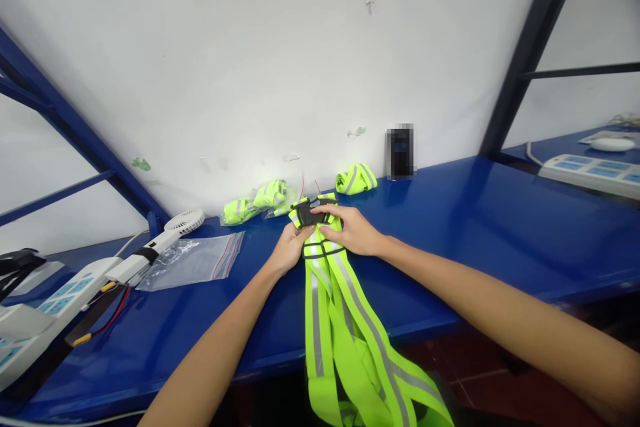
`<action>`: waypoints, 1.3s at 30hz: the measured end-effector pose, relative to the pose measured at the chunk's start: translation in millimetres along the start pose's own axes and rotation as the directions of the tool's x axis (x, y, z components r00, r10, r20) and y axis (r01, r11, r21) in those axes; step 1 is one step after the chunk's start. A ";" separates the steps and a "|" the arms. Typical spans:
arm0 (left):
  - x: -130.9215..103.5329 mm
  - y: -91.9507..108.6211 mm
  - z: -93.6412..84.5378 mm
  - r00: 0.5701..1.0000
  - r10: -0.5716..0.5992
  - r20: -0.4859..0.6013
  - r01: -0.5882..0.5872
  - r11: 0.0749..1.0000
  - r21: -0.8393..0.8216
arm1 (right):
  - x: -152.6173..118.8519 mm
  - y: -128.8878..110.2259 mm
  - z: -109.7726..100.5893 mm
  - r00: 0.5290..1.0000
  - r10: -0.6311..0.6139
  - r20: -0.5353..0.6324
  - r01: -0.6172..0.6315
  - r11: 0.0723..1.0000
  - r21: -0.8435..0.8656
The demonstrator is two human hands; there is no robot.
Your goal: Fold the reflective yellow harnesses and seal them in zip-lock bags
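Note:
A neon yellow-green reflective harness [345, 293] with grey stripes hangs from the blue table's front edge toward me. At its upper end sits a black plastic side-release buckle [307, 215]. My left hand [291, 248] is closed on the strap at the buckle's left side, its fingertips partly hidden behind the webbing. From the right, my right hand [353, 228] grips the buckle and strap, with the index finger lying along the buckle and the thumb lower on the strap. Black strap sliders cross the bands just below the hands.
Rolled reflective straps [240, 211] in clear bags and another rolled strap [356, 179] lie by the wall. On the left are a zip bag [200, 259], a white handheld fan [184, 221] and a power strip [65, 300]. A pixelated dark object [401, 152] stands at the back right.

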State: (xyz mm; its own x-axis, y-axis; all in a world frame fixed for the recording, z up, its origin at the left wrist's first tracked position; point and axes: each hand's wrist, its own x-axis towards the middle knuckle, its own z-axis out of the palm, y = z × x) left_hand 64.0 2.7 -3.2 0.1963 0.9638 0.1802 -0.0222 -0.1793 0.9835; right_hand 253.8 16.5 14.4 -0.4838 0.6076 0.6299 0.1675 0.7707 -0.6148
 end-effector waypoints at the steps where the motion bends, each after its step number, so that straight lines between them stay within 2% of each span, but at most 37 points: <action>1: -0.4 0.9 0.8 1.000 -0.002 -0.004 0.002 1.000 0.003 | 0.1 -0.4 -0.7 1.000 -0.014 0.010 0.014 1.000 -0.005; 5: -1.4 3.2 2.1 1.000 -0.007 -0.009 0.007 1.000 0.000 | 0.5 3.0 -1.7 0.999 -0.041 0.028 0.041 0.999 -0.003; 10: -1.2 3.2 2.1 0.999 -0.029 0.020 0.029 0.999 -0.012 | -0.8 10.7 1.5 0.999 -0.018 -0.039 0.019 1.000 0.014; 16: -0.9 2.4 3.1 1.000 -0.023 -0.002 0.023 1.000 -0.019 | -1.9 3.5 3.0 0.998 0.018 -0.056 -0.018 1.000 -0.002; 24: -0.3 0.6 0.0 0.999 -0.033 0.009 0.033 0.998 -0.047 | -0.4 7.4 3.8 0.998 0.052 -0.041 -0.049 0.996 0.069; 27: -0.2 0.3 -1.5 0.999 -0.025 0.027 0.027 0.997 -0.077 | -1.2 11.2 4.5 0.996 0.041 -0.081 -0.031 0.993 0.115; 31: -1.4 2.5 -0.4 0.994 -0.064 0.085 0.077 0.983 -0.165 | -3.4 16.8 6.4 0.981 0.159 -0.109 -0.147 0.983 0.107; 34: -2.1 3.8 0.5 0.995 -0.047 0.093 0.061 0.986 -0.156 | -4.0 19.5 8.7 0.967 0.232 -0.101 -0.220 0.968 0.119; 39: -1.0 3.0 -0.1 0.996 -0.085 0.019 0.087 0.981 -0.174 | -3.2 18.1 12.1 0.969 0.216 -0.117 -0.192 0.963 0.192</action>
State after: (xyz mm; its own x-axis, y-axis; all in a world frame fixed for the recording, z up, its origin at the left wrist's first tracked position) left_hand 63.7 1.2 -0.4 0.2158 0.9717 0.0957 -0.1757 -0.0577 0.9828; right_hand 247.9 26.1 -4.5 -0.3326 0.7779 0.5331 0.0891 0.5887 -0.8035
